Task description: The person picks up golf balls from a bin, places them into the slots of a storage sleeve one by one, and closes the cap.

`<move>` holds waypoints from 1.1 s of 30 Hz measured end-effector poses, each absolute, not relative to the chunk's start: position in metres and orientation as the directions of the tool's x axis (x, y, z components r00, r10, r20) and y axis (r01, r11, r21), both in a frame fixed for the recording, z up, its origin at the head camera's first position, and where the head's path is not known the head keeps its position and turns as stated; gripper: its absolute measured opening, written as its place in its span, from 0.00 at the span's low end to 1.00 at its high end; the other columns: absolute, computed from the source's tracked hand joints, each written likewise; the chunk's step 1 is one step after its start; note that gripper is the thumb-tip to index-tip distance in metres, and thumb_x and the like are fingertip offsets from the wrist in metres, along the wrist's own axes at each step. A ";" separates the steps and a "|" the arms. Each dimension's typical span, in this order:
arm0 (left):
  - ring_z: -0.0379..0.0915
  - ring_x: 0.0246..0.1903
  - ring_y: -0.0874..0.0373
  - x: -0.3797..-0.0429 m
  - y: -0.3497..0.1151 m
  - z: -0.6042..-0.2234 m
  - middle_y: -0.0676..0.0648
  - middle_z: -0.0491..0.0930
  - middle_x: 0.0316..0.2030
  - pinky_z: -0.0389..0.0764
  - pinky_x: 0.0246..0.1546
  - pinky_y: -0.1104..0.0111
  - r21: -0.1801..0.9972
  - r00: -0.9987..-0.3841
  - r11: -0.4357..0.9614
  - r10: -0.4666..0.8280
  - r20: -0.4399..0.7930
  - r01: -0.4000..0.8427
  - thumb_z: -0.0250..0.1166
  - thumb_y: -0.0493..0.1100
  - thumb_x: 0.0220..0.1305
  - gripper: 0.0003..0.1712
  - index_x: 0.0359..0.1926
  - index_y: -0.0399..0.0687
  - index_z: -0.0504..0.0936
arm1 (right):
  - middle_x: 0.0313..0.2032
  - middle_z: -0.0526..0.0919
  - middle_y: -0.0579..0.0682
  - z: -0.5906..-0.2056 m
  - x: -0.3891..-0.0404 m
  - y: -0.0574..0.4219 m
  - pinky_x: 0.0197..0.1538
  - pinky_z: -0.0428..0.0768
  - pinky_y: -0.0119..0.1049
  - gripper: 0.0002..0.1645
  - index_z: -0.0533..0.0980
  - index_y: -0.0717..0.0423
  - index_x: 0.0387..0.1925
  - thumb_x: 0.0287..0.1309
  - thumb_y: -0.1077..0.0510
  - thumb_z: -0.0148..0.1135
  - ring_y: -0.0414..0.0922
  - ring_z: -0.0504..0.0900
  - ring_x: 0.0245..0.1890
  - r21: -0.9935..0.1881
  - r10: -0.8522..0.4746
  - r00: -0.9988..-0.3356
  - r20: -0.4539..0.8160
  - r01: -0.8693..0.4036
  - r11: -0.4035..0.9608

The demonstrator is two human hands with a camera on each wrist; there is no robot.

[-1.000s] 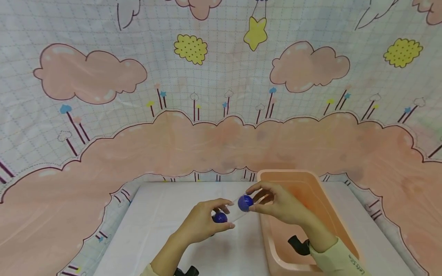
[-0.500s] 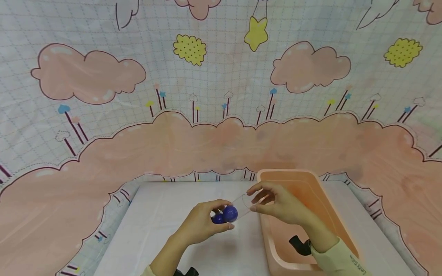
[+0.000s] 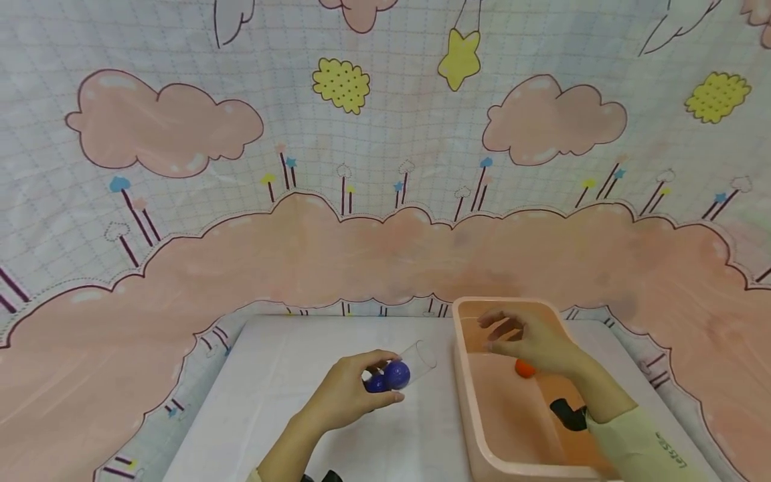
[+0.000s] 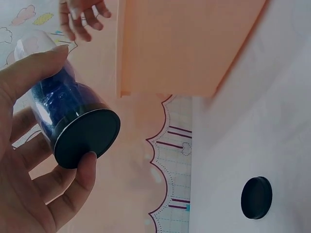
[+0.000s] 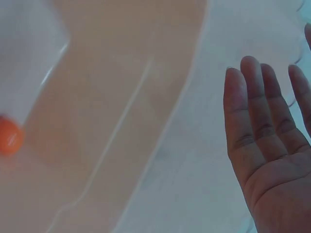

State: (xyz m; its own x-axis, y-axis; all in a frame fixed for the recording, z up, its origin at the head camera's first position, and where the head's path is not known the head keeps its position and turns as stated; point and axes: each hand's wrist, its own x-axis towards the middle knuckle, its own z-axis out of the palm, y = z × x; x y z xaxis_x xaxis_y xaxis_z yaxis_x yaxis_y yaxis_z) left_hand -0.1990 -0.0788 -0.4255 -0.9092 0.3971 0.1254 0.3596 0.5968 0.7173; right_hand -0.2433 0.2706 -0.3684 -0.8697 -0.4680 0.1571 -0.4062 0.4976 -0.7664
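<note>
My left hand point(image 3: 346, 391) grips a clear plastic tube point(image 3: 419, 361), tilted with its open rim up to the right. Two blue balls point(image 3: 397, 375) show at its lower end, one partly behind the fingers. In the left wrist view, a black base point(image 4: 87, 138) closes the tube's bottom, and my fingertips touch it. Over the peach plastic bin point(image 3: 464, 395), my right hand point(image 3: 533, 341) hovers with loosely bent fingers and holds nothing. An orange ball point(image 3: 525, 368) lies in the bin, partly covered by that hand in the head view.
On the white table point(image 3: 271, 375), a round black lid point(image 4: 256, 198) lies apart from the hands in the left wrist view. The bin's raised walls stand along the table's right part. A printed cloth point(image 3: 361, 254) hangs behind the table.
My right hand has left the tube's rim and moved right, over the bin. One blue ball has slid down the tube toward my left hand. The orange ball has come into view.
</note>
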 end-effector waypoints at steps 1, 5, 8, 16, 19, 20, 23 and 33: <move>0.76 0.43 0.65 -0.199 -0.079 -0.426 0.61 0.82 0.45 0.80 0.39 0.70 0.717 -0.909 0.597 0.398 0.125 0.360 0.70 0.69 0.48 0.31 0.54 0.75 0.76 | 0.50 0.80 0.50 -0.371 -0.247 0.277 0.45 0.83 0.36 0.22 0.76 0.44 0.51 0.54 0.52 0.71 0.51 0.83 0.45 -0.752 -0.458 -0.876 0.154 -0.404 0.520; 0.76 0.42 0.65 -0.199 -0.082 -0.427 0.61 0.82 0.43 0.80 0.38 0.71 0.715 -0.905 0.594 0.406 0.130 0.369 0.70 0.70 0.48 0.32 0.55 0.74 0.76 | 0.49 0.81 0.52 -0.382 -0.260 0.294 0.44 0.82 0.34 0.22 0.77 0.50 0.51 0.54 0.55 0.71 0.50 0.82 0.43 -0.717 -0.414 -0.902 0.123 -0.369 0.591; 0.76 0.42 0.65 -0.199 -0.083 -0.428 0.61 0.82 0.42 0.80 0.38 0.71 0.715 -0.904 0.593 0.407 0.131 0.371 0.70 0.70 0.47 0.32 0.55 0.74 0.76 | 0.48 0.81 0.55 -0.391 -0.268 0.302 0.42 0.82 0.36 0.24 0.76 0.57 0.52 0.54 0.53 0.71 0.51 0.80 0.44 -0.711 -0.366 -0.929 0.057 -0.295 0.638; 0.76 0.42 0.65 -0.197 -0.085 -0.430 0.61 0.82 0.41 0.79 0.37 0.71 0.715 -0.903 0.594 0.410 0.127 0.370 0.71 0.68 0.48 0.34 0.57 0.69 0.77 | 0.48 0.78 0.64 -0.410 -0.280 0.308 0.31 0.81 0.41 0.30 0.73 0.68 0.53 0.55 0.53 0.70 0.47 0.78 0.34 -0.698 -0.190 -0.972 -0.137 -0.041 0.715; 0.76 0.41 0.65 -0.197 -0.085 -0.430 0.60 0.82 0.41 0.79 0.37 0.71 0.718 -0.903 0.590 0.410 0.128 0.370 0.71 0.68 0.48 0.34 0.57 0.69 0.77 | 0.46 0.78 0.65 -0.416 -0.283 0.307 0.27 0.81 0.42 0.29 0.73 0.69 0.51 0.54 0.55 0.70 0.47 0.77 0.29 -0.664 -0.122 -0.980 -0.155 0.013 0.747; 0.76 0.41 0.65 -0.197 -0.086 -0.430 0.61 0.82 0.41 0.79 0.37 0.71 0.719 -0.903 0.589 0.410 0.128 0.369 0.71 0.68 0.48 0.33 0.57 0.70 0.77 | 0.45 0.78 0.64 -0.418 -0.285 0.307 0.26 0.80 0.43 0.29 0.73 0.69 0.51 0.52 0.56 0.71 0.47 0.76 0.27 -0.651 -0.091 -0.983 -0.161 0.037 0.758; 0.76 0.41 0.65 -0.196 -0.086 -0.430 0.61 0.82 0.41 0.79 0.37 0.72 0.719 -0.902 0.588 0.410 0.132 0.372 0.71 0.68 0.48 0.33 0.56 0.72 0.76 | 0.42 0.78 0.61 -0.426 -0.289 0.306 0.24 0.80 0.44 0.30 0.73 0.67 0.49 0.48 0.55 0.73 0.48 0.75 0.27 -0.596 -0.006 -0.981 -0.191 0.111 0.796; 0.76 0.42 0.65 -0.196 -0.088 -0.427 0.61 0.82 0.42 0.79 0.38 0.71 0.717 -0.902 0.588 0.411 0.133 0.374 0.70 0.69 0.48 0.33 0.56 0.72 0.76 | 0.32 0.72 0.55 -0.436 -0.293 0.298 0.26 0.80 0.47 0.23 0.72 0.64 0.37 0.48 0.53 0.72 0.52 0.74 0.31 -0.440 0.038 -0.936 -0.350 0.200 0.875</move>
State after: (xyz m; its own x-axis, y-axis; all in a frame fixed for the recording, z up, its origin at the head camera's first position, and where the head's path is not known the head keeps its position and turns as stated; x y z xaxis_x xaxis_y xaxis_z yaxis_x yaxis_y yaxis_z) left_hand -0.1964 -0.0882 -0.4275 -0.9020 0.4109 0.1329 0.3736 0.5879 0.7175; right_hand -0.2933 0.2976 -0.4362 -0.9360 0.0380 -0.3499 0.2001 0.8752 -0.4404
